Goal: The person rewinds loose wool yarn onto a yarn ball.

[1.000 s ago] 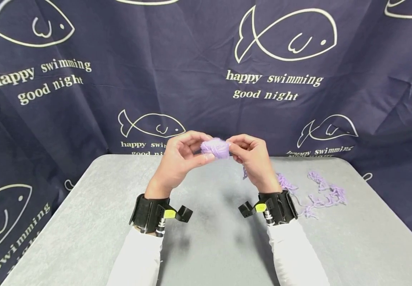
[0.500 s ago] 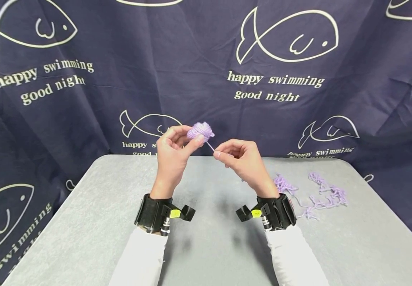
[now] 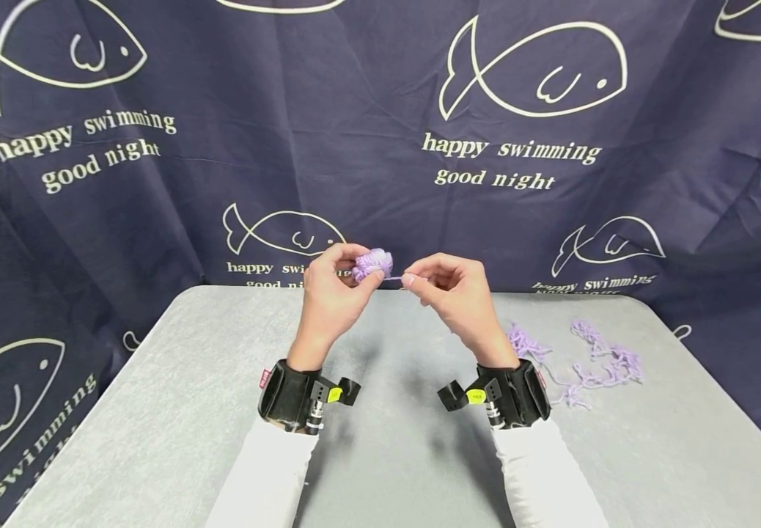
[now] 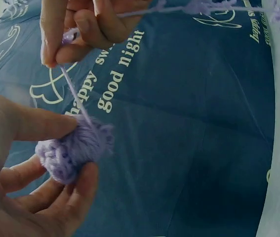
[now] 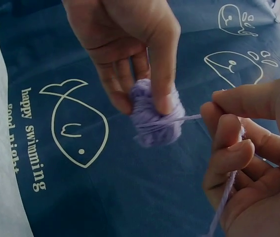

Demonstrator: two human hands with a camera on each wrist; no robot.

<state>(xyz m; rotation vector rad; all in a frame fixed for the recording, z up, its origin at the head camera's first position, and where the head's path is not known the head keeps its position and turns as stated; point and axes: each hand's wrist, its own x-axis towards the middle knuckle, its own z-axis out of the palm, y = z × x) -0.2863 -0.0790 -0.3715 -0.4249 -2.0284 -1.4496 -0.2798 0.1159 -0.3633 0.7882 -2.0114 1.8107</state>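
Note:
My left hand point(image 3: 331, 293) grips a small ball of purple yarn point(image 3: 372, 265) between thumb and fingers, held up over the far edge of the table. A short taut strand point(image 5: 189, 118) runs from the ball to my right hand point(image 3: 453, 293), whose thumb and forefinger pinch it. In the right wrist view, the yarn passes on through the curled fingers and trails out below the palm. Wound layers show on the ball point(image 4: 75, 148) in the left wrist view, with the left thumb lying across its top.
Loose, tangled purple yarn point(image 3: 608, 367) lies on the right part of the grey table point(image 3: 156, 411), and another clump point(image 3: 524, 343) sits by my right wrist. Behind the table hangs a dark blue cloth point(image 3: 380, 147) printed with fish and words.
The right hand went from close against the ball to pulling a short strand out from it. The ball rose and tilted, then came down again in the left hand.

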